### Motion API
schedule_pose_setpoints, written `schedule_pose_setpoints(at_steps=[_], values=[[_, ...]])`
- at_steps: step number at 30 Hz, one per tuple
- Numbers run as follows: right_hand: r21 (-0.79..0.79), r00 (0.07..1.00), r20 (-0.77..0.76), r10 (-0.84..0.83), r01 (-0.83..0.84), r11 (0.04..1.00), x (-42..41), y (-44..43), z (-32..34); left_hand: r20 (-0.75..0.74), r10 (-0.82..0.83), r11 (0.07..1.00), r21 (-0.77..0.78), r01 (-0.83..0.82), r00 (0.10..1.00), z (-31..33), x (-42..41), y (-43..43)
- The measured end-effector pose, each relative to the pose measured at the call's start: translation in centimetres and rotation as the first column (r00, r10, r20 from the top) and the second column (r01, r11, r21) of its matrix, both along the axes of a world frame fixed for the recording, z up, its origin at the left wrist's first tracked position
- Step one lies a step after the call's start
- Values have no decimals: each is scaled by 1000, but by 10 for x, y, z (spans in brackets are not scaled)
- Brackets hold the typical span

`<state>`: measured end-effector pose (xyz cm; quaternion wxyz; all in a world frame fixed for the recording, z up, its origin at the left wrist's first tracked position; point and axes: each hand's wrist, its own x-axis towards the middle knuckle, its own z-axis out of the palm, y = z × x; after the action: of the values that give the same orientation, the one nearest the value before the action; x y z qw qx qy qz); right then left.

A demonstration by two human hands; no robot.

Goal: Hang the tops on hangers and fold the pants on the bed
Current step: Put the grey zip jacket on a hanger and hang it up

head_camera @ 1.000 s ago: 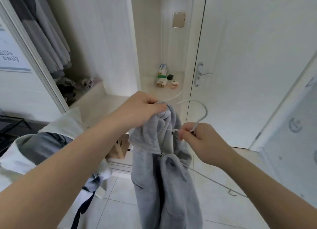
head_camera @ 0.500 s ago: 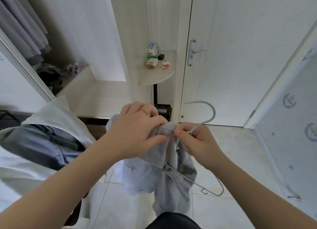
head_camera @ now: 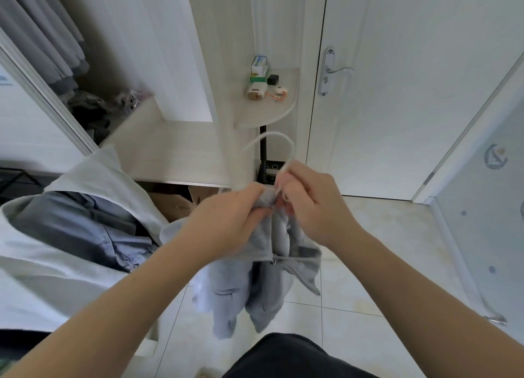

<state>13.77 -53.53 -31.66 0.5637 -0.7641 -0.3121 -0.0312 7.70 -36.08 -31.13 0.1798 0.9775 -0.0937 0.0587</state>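
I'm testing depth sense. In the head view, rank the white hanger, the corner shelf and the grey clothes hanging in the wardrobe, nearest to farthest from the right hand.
1. white hanger: pinched in the right hand.
2. corner shelf: ahead, beside the door.
3. hanging grey clothes: far upper left.

The hanger [head_camera: 272, 134], blurred, is mostly hidden in the hoodie [head_camera: 266, 289]

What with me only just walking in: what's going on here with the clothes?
A person is fitting a grey hoodie onto a white hanger. The left hand grips the hoodie's neck; the right hand pinches the hanger just under its hook. The hoodie dangles, not yet hung away. More clothes lie on the bed at left.
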Motion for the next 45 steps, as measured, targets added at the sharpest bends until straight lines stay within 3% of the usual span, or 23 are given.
schedule_pose_setpoints(at_steps=[3,5,7,10,13,16,18,20,24,28,31,34,42,45], values=[[13,970,168,-177,177,984,-1,-19,-15,60,175,971,-175,-163,983,-4,1,12],[78,944,188,-273,263,962,-8,-31,-35,99,281,927,-285,-243,955,-8,-2,19],[4,985,31,-172,172,985,-16,-36,-56,126,336,895,-351,-275,934,-11,-8,21],[-238,975,-212,63,-114,965,-26,-24,-78,113,361,861,-420,-285,926,-15,-15,15],[-404,971,-185,151,-215,889,-20,-12,-84,93,375,841,-453,-296,922,-20,-21,7],[-509,985,-89,150,-174,843,-21,-9,-89,83,410,812,-488,-321,908,-26,-27,6],[-493,984,73,161,-105,864,-34,-11,-99,76,449,782,-516,-350,890,-29,-29,8],[-439,976,134,174,-99,893,-49,-12,-109,78,478,762,-532,-369,875,-31,-31,7],[-406,959,-143,244,-282,869,-54,-11,-125,40,474,747,-547,-378,880,-36,-36,0],[-577,951,-189,246,-310,756,-39,-22,-144,30,469,730,-575,-369,883,-41,-46,3],[-781,967,-96,237,-221,584,-30,-37,-159,19,427,755,-557,-345,904,-42,-52,9],[-843,979,14,205,-99,529,-16,-53,-158,8,375,797,-514,-318,927,-45,-61,19],[-634,855,497,146,243,734,10,-79,-125,86,359,874,-381,-303,929,-38,-85,55],[-544,812,572,113,272,794,19,-80,-112,92,370,881,-352,-317,924,-34,-91,66]])
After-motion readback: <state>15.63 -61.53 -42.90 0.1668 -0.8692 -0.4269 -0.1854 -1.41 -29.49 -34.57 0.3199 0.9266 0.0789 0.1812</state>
